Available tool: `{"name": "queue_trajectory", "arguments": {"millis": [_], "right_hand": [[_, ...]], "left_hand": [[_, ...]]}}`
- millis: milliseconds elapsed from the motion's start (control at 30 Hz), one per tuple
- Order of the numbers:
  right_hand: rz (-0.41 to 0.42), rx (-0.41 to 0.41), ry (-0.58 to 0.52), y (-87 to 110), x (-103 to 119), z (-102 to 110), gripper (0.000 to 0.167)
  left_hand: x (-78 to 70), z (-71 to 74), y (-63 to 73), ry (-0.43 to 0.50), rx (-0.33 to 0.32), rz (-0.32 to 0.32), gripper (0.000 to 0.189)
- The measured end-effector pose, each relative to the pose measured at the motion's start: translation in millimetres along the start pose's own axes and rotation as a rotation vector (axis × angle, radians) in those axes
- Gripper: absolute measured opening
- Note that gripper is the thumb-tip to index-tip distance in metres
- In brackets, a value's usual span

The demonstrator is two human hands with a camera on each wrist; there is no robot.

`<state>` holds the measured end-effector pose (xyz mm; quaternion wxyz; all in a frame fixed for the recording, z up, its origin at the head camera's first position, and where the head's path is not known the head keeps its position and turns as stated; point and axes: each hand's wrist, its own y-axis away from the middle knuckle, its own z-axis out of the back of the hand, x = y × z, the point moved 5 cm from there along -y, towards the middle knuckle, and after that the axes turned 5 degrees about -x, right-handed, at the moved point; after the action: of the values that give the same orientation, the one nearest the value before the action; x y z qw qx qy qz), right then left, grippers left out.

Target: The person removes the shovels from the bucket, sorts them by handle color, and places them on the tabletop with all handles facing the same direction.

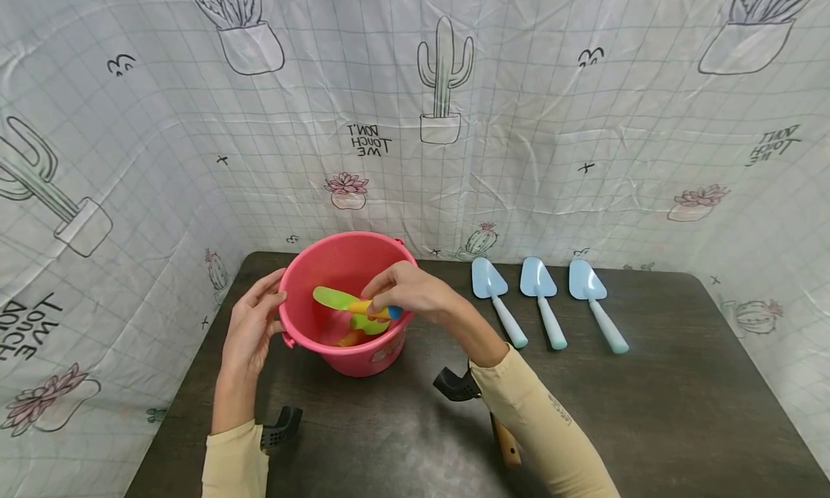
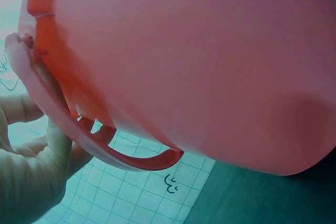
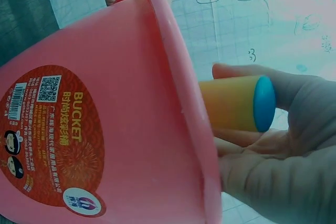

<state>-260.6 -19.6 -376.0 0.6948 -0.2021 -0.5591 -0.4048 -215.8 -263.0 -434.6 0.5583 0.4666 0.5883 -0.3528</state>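
Observation:
A pink bucket (image 1: 350, 361) stands upright at the table's left back, with a printed label (image 3: 63, 140) on its side. At its left rim my left hand (image 1: 249, 328) grips the edge; the bucket's handle (image 2: 100, 148) hangs down beside the fingers. Over the bucket's mouth, my right hand (image 1: 411, 289) holds a toy trowel by its yellow, blue-ended handle (image 3: 233, 104). That trowel's green blade (image 1: 332, 297) points left, inside the rim. Below it, another green and yellow toy trowel (image 1: 369, 326) lies in the bucket, partly hidden.
Three light-blue trowels lie in a row at the back right: a left one (image 1: 489, 279), a middle one (image 1: 537, 279) and a right one (image 1: 587, 281). Under my right forearm, a wooden handle (image 1: 508, 444) shows partly. A patterned cloth (image 1: 519, 181) hangs behind the dark table (image 1: 648, 411).

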Motion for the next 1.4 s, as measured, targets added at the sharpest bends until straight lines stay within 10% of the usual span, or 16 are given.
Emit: {"name": "queue_trajectory", "arguments": {"millis": [600,1400], "right_hand": [[-0.009,-0.195,-0.158,11.2,-4,9,0.028],[-0.036,-0.241,-0.311,25.0,-13,21,0.031]], "left_hand": [[1.1,-0.1,-1.2,-0.004,-0.011,0.007,0.045],[1.7,1.0,0.3,0.005,-0.002,-0.012,0.045]]}}
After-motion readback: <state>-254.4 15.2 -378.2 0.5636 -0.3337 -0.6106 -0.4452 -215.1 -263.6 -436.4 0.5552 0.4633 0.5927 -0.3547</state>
